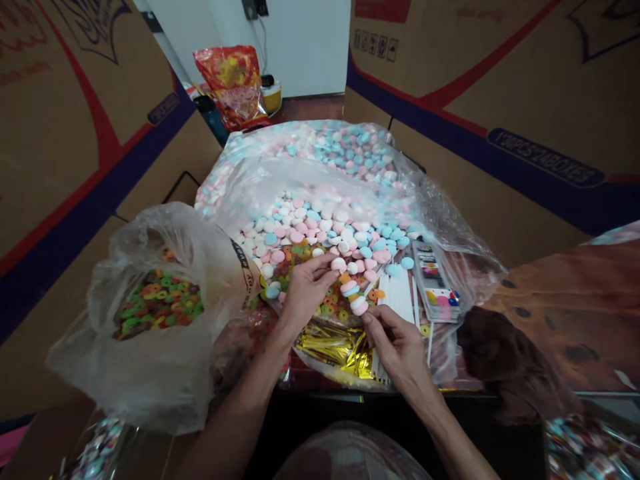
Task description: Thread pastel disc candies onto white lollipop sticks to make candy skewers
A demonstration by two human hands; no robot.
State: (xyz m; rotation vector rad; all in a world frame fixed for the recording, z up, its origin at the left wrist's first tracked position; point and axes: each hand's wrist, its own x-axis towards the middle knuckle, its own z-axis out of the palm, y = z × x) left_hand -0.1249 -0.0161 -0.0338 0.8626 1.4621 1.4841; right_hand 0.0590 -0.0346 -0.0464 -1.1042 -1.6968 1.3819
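Note:
My left hand (306, 291) reaches into a heap of pink, white and blue marshmallow sweets (320, 230) and pinches a pink one (339, 264) between thumb and forefinger. My right hand (395, 345) is closed around the lower end of a stick, and a short row of sweets (353, 295) is threaded on it. Both hands meet over small coloured ring sweets (334, 307). Gold foil ties (334, 347) lie just below the hands, and white sticks (399, 299) lie beside the right hand.
A clear plastic bag (165, 303) of multicoloured ring sweets stands at the left. A larger bag of marshmallows (345, 148) sits behind the heap. A narrow printed packet (434, 280) lies at the right. Tall cardboard boxes (500, 113) flank both sides. A red snack bag (234, 83) stands at the back.

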